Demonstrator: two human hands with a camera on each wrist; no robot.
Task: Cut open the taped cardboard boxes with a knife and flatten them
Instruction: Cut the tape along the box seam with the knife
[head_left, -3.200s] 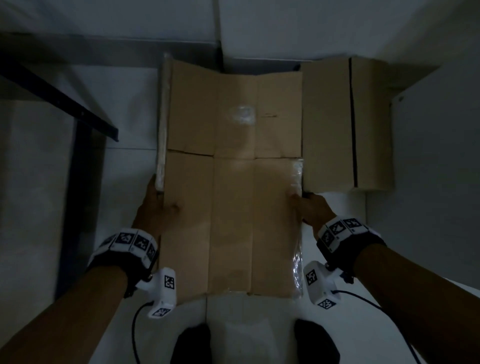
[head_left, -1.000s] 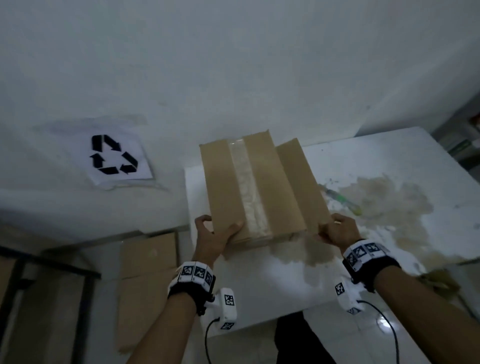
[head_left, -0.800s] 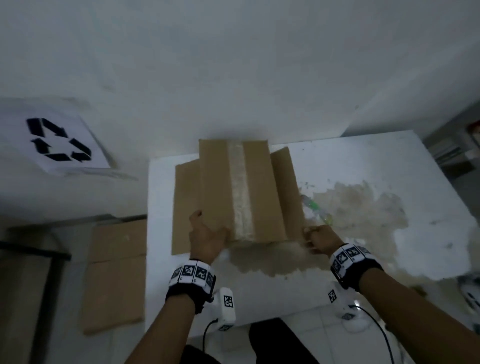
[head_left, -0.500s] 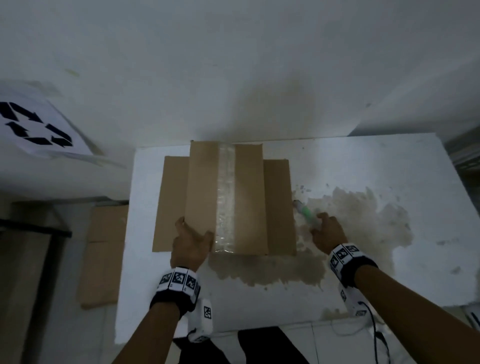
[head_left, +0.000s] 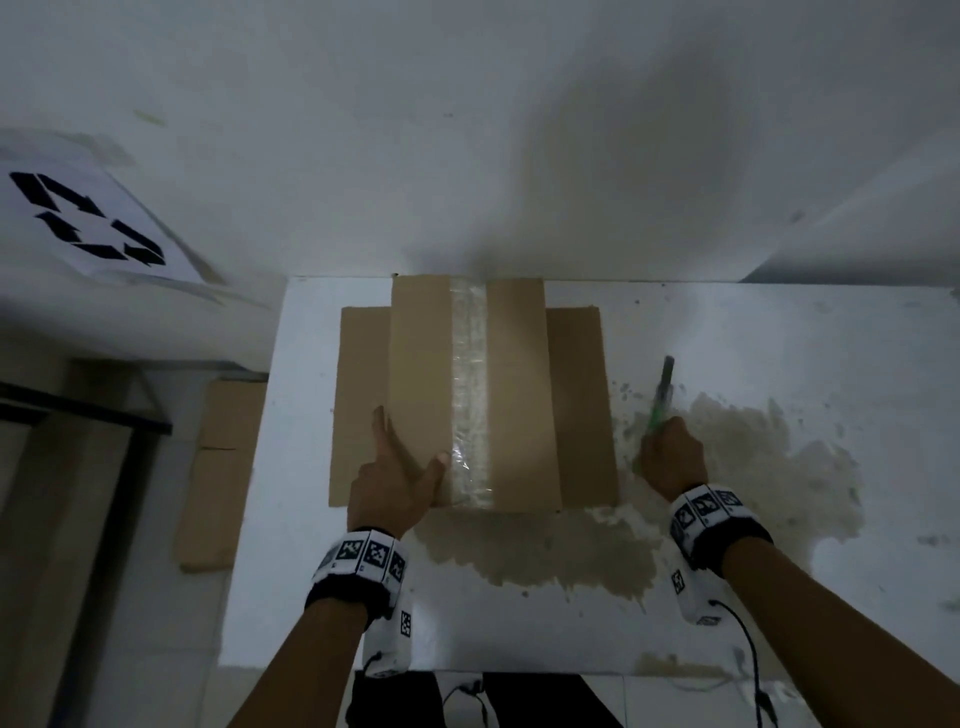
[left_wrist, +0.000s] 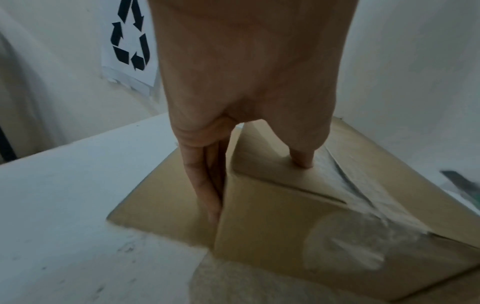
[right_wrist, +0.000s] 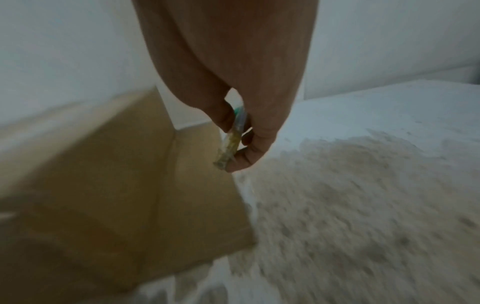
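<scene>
The box (head_left: 470, 395) is sitting at the table's (head_left: 311, 571) far edge, against the wall, its tape (head_left: 470, 384) running straight away from the person. The left hand (head_left: 392, 486) is bracing its near left corner, fingers straight down the side, thumb pressing on top just beside the tape. The right hand (head_left: 672, 457) is gripping the knife (head_left: 661, 392) right of the box. My worry is that thumb: it is lying close to the cutting line, so a blade slipping off the glossy tape could be catching it. The lower flaps are splaying out on the table, so the box may be sliding under pressure. I am counting one box on the table, one knife, two hands, and flat cardboard (head_left: 218, 467) lying on the floor left of the box, its count unclear.
</scene>
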